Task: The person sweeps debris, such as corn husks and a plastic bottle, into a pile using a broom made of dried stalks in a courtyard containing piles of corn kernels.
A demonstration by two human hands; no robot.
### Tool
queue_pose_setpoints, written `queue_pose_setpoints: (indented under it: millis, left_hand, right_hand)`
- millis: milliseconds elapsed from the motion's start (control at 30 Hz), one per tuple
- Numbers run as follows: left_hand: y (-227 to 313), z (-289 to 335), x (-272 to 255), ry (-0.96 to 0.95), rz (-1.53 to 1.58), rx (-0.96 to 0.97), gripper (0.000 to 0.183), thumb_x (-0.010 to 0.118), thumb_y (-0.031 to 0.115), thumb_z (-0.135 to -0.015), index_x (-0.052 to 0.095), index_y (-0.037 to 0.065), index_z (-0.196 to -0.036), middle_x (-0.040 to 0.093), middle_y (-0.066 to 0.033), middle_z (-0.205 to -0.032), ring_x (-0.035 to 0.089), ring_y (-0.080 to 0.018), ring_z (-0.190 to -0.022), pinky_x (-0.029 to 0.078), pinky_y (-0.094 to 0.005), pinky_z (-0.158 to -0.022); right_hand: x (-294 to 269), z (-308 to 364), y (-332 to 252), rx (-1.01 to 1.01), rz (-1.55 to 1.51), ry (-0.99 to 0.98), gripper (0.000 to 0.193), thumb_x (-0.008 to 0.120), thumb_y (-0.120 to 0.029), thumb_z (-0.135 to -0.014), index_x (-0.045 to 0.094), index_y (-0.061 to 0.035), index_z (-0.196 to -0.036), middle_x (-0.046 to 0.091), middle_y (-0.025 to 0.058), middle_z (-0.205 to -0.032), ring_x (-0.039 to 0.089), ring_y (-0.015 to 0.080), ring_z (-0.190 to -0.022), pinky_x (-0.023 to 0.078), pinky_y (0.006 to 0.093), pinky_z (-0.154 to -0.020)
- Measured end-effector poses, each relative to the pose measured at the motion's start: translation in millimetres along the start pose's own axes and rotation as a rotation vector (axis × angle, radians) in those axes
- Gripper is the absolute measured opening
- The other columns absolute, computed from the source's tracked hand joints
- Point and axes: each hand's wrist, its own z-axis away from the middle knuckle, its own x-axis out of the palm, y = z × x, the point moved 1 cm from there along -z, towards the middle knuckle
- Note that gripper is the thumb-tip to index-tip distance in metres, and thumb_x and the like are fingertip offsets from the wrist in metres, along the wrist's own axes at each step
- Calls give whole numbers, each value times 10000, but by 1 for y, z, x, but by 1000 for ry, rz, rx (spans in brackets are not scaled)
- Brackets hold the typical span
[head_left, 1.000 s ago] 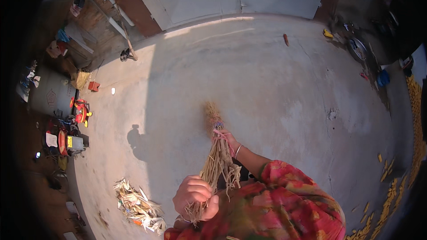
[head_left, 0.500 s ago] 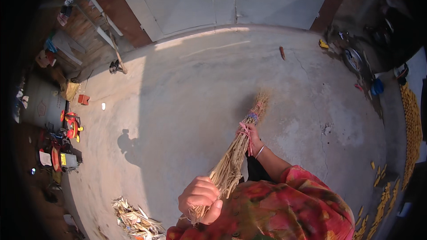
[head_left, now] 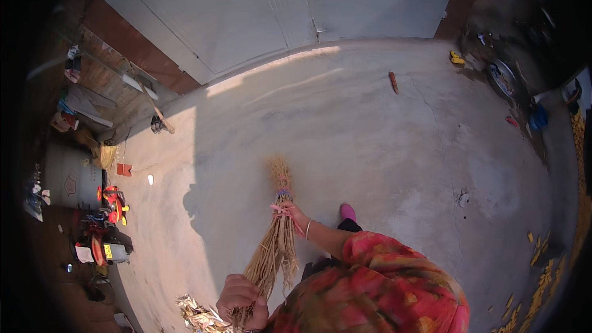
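A broom of dried stalks [head_left: 269, 248] slants across the front of my body over the concrete floor. Its brush end points away from me, bound with pink and purple ties. My left hand [head_left: 239, 298] is wrapped round the loose stalk ends close to me. Farther up, beside the pink tie, my right hand [head_left: 296, 218] grips the bundle; a bracelet circles that wrist. A pile of dry husks [head_left: 198, 316] lies on the floor just left of my left hand. My foot in a pink shoe [head_left: 348, 212] shows to the right of the broom.
A red-brown cob-like object [head_left: 393, 82] lies on the far floor before the grey metal doors [head_left: 364, 0]. Rows of yellow corn cobs [head_left: 542, 283] are at right. A metal basin [head_left: 502, 79] stands far right. A red toy vehicle [head_left: 113, 203] sits at left.
The broom has swung left and its brush end now points nearly straight away from me. Both hands moved left with it, still gripping. My pink shoe has come into view.
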Motion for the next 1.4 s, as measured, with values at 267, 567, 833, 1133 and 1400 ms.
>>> queue_pose_setpoints:
  millis: [267, 567, 833, 1133, 1400]
  left_hand:
    - [-47, -90, 122, -238, 285, 15, 316, 695, 10, -682, 404, 110, -753, 506, -34, -636, 522, -187, -600, 419, -374, -678]
    - [-68, -136, 144, -116, 266, 147, 255, 650, 0, -663, 420, 91, -727, 501, -42, -627, 510, -185, -592, 404, -363, -653]
    - [-138, -210, 159, -170, 2, 159, 277, 660, 31, -662, 400, 103, -721, 477, -30, -612, 484, -174, -574, 389, -361, -651]
    - [-228, -375, 200, -248, 297, 118, 260, 650, 20, -655, 412, 98, -725, 483, -33, -617, 484, -175, -575, 393, -365, -655]
    - [-278, -470, 319, -514, 684, 66, 231, 586, -94, -628, 451, 60, -734, 545, -73, -672, 530, -202, -595, 430, -363, -647]
  right_hand:
    - [-73, 120, -201, -348, -186, -4, 303, 456, -352, -788, 579, -76, -815, 606, 89, -672, 615, 236, -577, 545, 388, -582]
    - [-2, 91, -286, -393, -54, 250, 370, 466, -399, -772, 590, -64, -869, 620, 101, -738, 615, 243, -602, 542, 403, -580]
    - [60, -74, -321, -211, 13, 55, 275, 501, -325, -783, 602, -71, -818, 634, 99, -697, 633, 225, -591, 549, 387, -574]
    - [37, -63, -478, -352, -82, 110, 316, 477, -339, -781, 610, -59, -837, 646, 119, -722, 638, 249, -597, 543, 394, -577]
    - [-18, 36, -614, -794, -261, 353, 319, 450, -368, -792, 566, -71, -809, 601, 100, -649, 614, 254, -568, 541, 404, -562]
